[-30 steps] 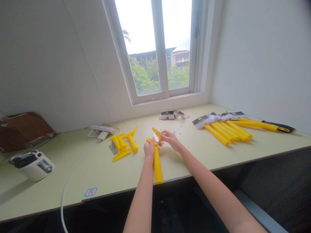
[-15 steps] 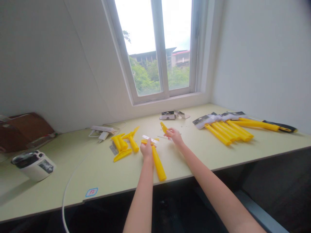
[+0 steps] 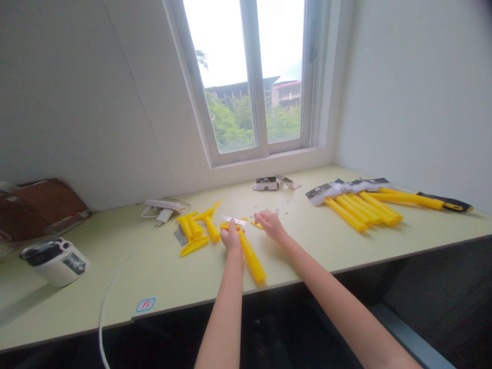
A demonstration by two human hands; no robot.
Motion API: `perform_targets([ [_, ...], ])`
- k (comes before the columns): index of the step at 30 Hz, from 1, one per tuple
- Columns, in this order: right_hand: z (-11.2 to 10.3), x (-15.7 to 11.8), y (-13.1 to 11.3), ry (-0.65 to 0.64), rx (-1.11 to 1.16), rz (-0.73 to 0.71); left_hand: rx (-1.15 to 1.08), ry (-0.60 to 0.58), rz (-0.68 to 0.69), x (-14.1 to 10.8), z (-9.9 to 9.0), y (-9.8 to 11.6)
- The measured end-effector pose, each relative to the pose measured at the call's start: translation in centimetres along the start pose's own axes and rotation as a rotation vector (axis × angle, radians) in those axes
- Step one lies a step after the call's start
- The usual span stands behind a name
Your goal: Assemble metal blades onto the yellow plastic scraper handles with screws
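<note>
lowering right hand (image 3: 272, 226) beside small yellow plastic piece (image 3: 257, 224)

Yellow plastic handle (image 3: 249, 256): moulded, smooth, glossy. Thin strip (image 3: 232, 220): pale and smooth, apparently metal. Black grip (image 3: 446, 204): matt, rubber-like. Packaging card (image 3: 265, 183): printed paper. Tabletop (image 3: 115, 271): smooth, matt, pale green laminate.

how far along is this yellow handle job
Maybe midway. Done-looking: the row of yellow handles on the right, their ends gathered in black-and-white cards. In hand: the left hand holds a long yellow handle and a pale strip; the right hand sits beside a small yellow piece. Left: the loose yellow pieces further left, without cards.
</note>
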State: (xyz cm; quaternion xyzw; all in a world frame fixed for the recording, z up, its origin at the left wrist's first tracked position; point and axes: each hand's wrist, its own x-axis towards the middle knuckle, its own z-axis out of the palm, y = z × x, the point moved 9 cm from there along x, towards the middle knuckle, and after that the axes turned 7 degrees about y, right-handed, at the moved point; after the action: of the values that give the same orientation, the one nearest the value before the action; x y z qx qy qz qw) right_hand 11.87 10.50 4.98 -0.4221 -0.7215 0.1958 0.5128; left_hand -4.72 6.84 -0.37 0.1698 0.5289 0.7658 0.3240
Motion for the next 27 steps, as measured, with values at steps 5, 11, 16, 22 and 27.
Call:
perform_targets([
  [5,1.7,-0.6,0.9,-0.113,0.137,0.164,0.059,-0.072,0.029,0.3,0.7,-0.6],
  [11,1.2,-0.3,1.7,-0.073,0.231,0.258,0.075,-0.156,0.027,0.1,1.6,-1.0],
  [16,0.1,0.0,2.4,0.015,0.381,0.356,-0.045,-0.261,-0.067,-1.0,2.6,-0.8],
  [22,0.5,-0.3,2.6,-0.036,0.684,0.505,-0.158,-0.460,-0.174,-2.7,4.3,-0.5],
  [27,-0.4,-0.1,2.4,0.018,0.706,0.473,-0.182,-0.541,-0.185,-3.1,5.0,-0.3],
])
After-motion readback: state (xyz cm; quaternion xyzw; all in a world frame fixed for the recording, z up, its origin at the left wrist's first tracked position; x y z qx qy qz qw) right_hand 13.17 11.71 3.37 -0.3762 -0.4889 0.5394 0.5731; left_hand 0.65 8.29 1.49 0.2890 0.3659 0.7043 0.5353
